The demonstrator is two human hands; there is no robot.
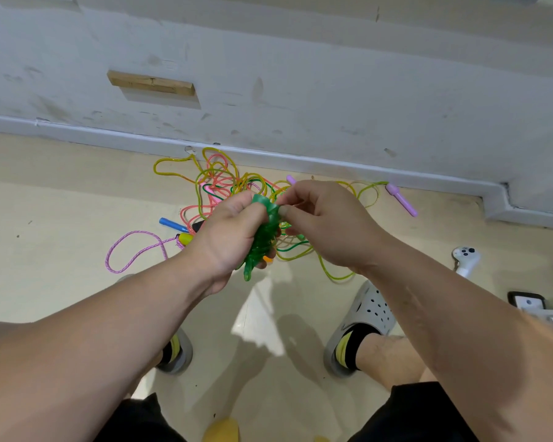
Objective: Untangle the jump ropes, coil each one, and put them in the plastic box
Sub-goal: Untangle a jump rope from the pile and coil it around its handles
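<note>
Bare room, scuffed wall (pixel 300 74), beige floor (pixel 45 224)

1. A beige floor (pixel 61 218) meets a white wall (pixel 300 90).
2. A rope tangle (pixel 217 173) lies near the wall.
3. A purple handle (pixel 401 199) lies to its right; a blue handle (pixel 173 224) and a pink rope (pixel 131 250) loop lie to its left.
4. A white controller (pixel 466 258) lies far right.

Coiled green rope bundle (pixel 264 237), upright, above floor tangle (pixel 219 174) of yellow, pink, green ropes, purple handle (pixel 401 199) alongside
</note>
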